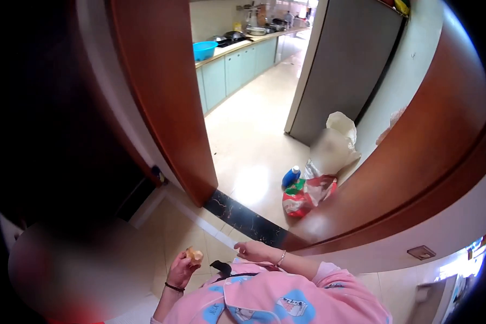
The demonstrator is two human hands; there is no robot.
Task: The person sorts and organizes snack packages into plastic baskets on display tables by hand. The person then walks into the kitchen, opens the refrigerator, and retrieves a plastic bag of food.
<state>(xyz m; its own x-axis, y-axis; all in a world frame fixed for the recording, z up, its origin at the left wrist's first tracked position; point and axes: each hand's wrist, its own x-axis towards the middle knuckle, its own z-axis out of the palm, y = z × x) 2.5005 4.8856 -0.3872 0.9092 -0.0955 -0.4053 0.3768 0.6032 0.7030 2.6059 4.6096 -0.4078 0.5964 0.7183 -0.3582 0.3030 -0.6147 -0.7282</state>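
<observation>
My left hand (180, 271), with a dark beaded bracelet at the wrist, is closed around a small bitten piece of food (193, 255). The piece is golden brown with a pale inside, and its exact kind is unclear. In front of the pink patterned top (286, 294), my right hand (249, 250) reaches across with loosely bent fingers and nothing visible in them. A thin bracelet (281, 257) circles that wrist. A black strap (220, 266) lies on the clothing between the hands.
A dark stone threshold (243, 218) crosses the doorway by a brown door frame (167, 108). Beyond are a blue bottle (291, 177), a red bag (308, 200) and a pale bag (335, 148) beside a grey fridge (348, 59). A blue basin (204, 51) stands on the kitchen counter.
</observation>
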